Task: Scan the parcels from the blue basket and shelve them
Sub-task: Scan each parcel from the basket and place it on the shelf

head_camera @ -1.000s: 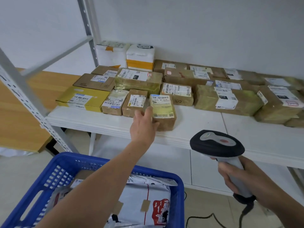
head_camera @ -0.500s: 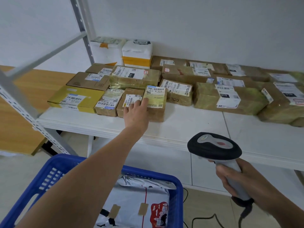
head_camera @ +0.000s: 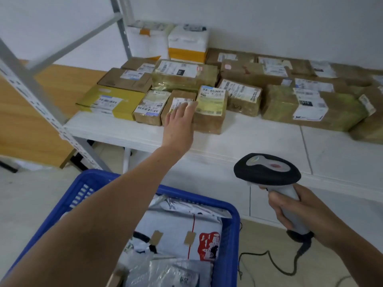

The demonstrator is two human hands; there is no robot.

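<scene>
Standing on the white shelf [head_camera: 248, 139]: small brown parcel [head_camera: 210, 114], yellow barcode label, left hand [head_camera: 179, 121] flat-fingered beside it. The right hand [head_camera: 306, 214] grips a scanner [head_camera: 267, 168]

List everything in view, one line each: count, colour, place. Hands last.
shelf: one, white, across the middle
uprights: two, grey metal, left
brown parcels: over ten, labelled, in rows on the shelf
yellow box: one, yellow, front left of the shelf
foam boxes: two, white, back left of the shelf
blue basket: one, blue, bottom left
mailer bags: several, grey-white, in the basket
scanner: one, black and grey, lower right
cable: one, black, trailing to the floor
left hand: fingers straight, over the front-row parcels
right hand: grips the scanner handle
</scene>
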